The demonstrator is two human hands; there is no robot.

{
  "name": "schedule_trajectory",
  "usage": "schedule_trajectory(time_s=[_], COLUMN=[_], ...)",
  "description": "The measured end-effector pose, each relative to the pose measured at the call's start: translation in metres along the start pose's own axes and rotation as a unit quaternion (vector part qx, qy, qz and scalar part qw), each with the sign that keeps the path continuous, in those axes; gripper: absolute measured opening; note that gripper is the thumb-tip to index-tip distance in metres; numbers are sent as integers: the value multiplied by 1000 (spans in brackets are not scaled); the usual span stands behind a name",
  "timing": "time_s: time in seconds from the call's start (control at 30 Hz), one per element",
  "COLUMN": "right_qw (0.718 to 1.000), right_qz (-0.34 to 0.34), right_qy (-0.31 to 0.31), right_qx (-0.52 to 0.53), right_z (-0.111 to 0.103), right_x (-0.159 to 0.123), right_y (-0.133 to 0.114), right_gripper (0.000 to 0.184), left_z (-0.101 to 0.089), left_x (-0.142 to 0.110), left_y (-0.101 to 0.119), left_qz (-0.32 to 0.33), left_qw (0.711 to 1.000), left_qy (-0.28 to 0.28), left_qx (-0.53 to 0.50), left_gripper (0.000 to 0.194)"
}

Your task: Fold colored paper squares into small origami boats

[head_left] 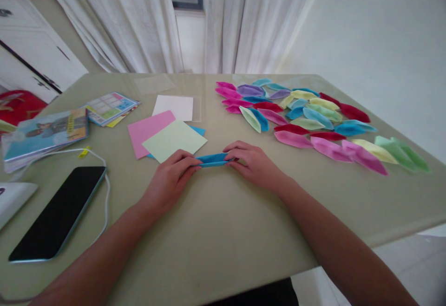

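Between the 2 hands, near the middle of the table (223,231), a folded blue paper (213,159) is held with its long axis running left to right, straight across from 1 hand to the other. Its left end is pinched by the left hand (174,173) and its right end by the right hand (252,164); neither is nearer, since 1 end is taken by each. In both hands the fingers are bent and drawn in against the thumb, with little gap left beyond the paper. A narrow hollow is shown along the paper's upper face, between its 2 long edges. Whether its underside is touched by the table cannot be told.

Just beyond the left hand, a green sheet (174,141) is laid partly over a pink sheet (149,132), with a blue sheet (198,130) mostly covered beneath. Beyond the right hand and to its right, folded pieces (318,116) in many colours are spread, most of them also lying roughly left to right.
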State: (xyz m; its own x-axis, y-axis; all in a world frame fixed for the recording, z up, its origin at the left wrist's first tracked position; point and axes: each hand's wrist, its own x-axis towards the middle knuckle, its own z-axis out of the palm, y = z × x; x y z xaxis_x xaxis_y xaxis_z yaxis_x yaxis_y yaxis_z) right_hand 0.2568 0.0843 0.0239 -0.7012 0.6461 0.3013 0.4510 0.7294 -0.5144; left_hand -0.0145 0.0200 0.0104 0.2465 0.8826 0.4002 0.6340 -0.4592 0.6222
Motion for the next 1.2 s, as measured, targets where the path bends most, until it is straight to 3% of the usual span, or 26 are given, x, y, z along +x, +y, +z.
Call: schedule_trajectory(time_s=[0.33, 0.47, 0.77, 0.9, 1.07, 1.2], right_qw=[990, 985, 950, 921, 935, 929], right_qz=[65, 68, 146, 178, 161, 151], right_qy=[60, 53, 61, 91, 94, 111], right_qx=[114, 152, 271, 334, 301, 320], right_z=[-9, -12, -15, -15, -15, -12], right_x=[3, 4, 4, 5, 5, 3], right_y=[-6, -6, -9, -10, -6, -5], right_gripper=[9, 17, 24, 24, 20, 19], left_z=[-5, -8, -12, -12, -9, -7], left_x=[3, 5, 7, 7, 5, 4], left_y=[5, 7, 11, 13, 16, 14], left_qz=[-61, -96, -169, -184, -197, -204], left_qw=[994, 987, 962, 956, 955, 954], left_qy=[49, 59, 85, 85, 61, 43], left_qx=[-83, -116, -195, -210, -213, -215], left_gripper=[11, 13, 22, 26, 32, 30])
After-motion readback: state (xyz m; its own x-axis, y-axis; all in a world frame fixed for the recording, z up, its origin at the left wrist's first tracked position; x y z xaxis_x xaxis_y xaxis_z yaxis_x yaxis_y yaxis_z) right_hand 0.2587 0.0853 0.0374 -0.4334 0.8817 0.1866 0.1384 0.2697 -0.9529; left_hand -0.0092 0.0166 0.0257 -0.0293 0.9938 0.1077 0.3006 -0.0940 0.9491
